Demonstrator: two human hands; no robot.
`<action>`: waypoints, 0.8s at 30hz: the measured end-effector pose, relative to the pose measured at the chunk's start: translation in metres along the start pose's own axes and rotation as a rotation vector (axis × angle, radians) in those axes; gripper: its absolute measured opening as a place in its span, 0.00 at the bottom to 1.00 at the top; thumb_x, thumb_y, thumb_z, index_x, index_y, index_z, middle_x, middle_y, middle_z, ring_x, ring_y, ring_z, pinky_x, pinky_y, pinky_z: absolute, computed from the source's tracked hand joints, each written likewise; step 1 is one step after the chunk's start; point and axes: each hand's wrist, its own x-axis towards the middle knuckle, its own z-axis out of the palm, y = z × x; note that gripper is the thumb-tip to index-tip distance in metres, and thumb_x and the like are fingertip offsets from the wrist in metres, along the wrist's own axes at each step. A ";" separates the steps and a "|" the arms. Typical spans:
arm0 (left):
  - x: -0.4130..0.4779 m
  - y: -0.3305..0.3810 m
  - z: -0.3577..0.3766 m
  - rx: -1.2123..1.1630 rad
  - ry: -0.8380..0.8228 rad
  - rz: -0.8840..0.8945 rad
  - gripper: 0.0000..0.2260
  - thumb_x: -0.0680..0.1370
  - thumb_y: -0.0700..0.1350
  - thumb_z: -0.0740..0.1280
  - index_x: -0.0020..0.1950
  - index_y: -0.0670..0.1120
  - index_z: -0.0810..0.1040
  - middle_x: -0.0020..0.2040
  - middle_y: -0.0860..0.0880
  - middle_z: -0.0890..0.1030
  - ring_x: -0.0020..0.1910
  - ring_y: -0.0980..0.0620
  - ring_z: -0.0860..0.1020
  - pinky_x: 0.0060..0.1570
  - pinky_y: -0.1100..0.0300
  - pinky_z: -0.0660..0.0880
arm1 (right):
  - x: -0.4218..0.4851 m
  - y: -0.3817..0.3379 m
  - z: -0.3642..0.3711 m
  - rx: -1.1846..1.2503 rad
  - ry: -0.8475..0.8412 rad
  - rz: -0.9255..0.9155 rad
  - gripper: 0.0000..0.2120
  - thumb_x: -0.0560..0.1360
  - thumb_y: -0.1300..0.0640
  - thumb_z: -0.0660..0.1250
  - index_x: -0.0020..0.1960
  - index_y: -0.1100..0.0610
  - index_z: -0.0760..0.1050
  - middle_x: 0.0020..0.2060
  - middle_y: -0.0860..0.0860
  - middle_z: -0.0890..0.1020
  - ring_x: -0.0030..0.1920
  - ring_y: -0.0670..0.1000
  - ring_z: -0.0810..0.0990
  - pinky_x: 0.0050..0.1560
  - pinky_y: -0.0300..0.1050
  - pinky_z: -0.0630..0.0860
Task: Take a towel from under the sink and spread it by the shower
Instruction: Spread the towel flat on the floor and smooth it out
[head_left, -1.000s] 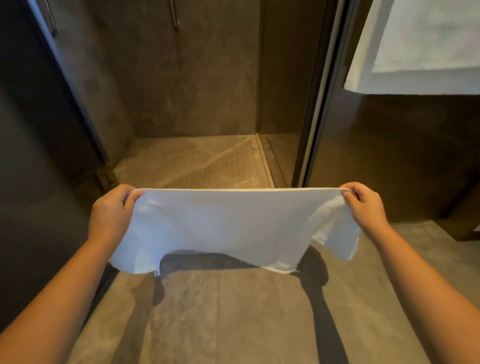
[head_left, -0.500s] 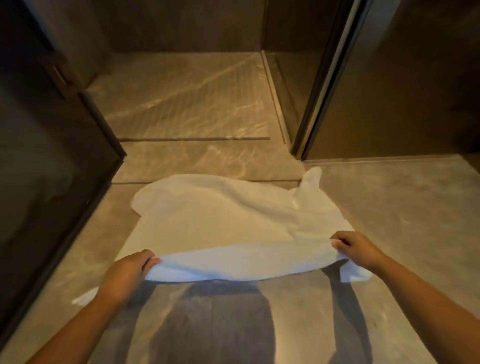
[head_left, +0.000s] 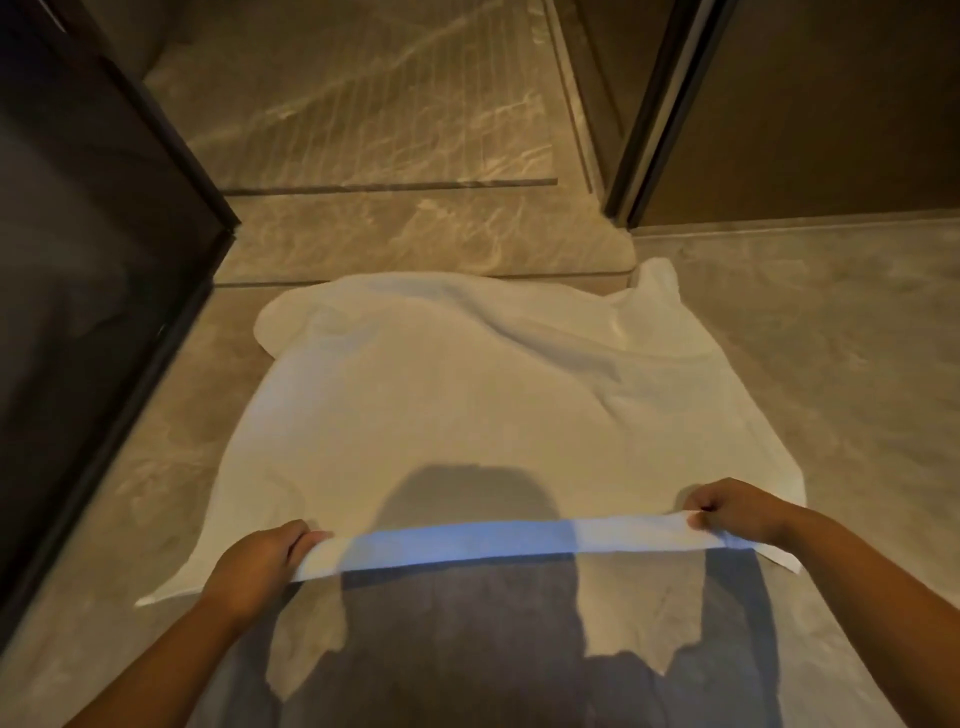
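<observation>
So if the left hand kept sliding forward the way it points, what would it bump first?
Probably just the towel spread ahead of the left hand; beyond that, the shower step.

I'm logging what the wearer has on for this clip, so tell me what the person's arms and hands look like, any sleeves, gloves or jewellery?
Both forearms come in bare from the bottom edge: no sleeves show in view. The left hand and the right hand wear no gloves, and no watch, bracelet or ring is visible on either wrist or the fingers that show. The dim, warm light hides finer detail.
</observation>
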 end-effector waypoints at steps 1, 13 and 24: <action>-0.001 -0.003 0.004 -0.058 -0.013 -0.042 0.09 0.77 0.45 0.64 0.38 0.55 0.70 0.41 0.45 0.81 0.41 0.45 0.79 0.38 0.58 0.67 | 0.000 0.000 0.002 0.046 -0.005 -0.006 0.12 0.74 0.62 0.65 0.32 0.57 0.72 0.32 0.51 0.74 0.36 0.50 0.72 0.34 0.33 0.66; 0.028 0.014 0.016 0.103 -0.020 -0.050 0.35 0.71 0.57 0.69 0.72 0.46 0.60 0.74 0.40 0.59 0.72 0.39 0.58 0.67 0.45 0.61 | 0.025 -0.054 0.036 -0.320 0.317 -0.197 0.35 0.69 0.46 0.70 0.71 0.55 0.60 0.71 0.61 0.60 0.70 0.60 0.61 0.64 0.53 0.66; 0.031 0.000 0.031 0.095 -0.260 -0.077 0.57 0.60 0.71 0.67 0.72 0.52 0.32 0.72 0.48 0.26 0.71 0.42 0.29 0.65 0.28 0.50 | 0.023 -0.061 0.062 -0.551 -0.014 -0.143 0.66 0.41 0.19 0.27 0.69 0.60 0.29 0.70 0.66 0.31 0.69 0.73 0.35 0.71 0.67 0.43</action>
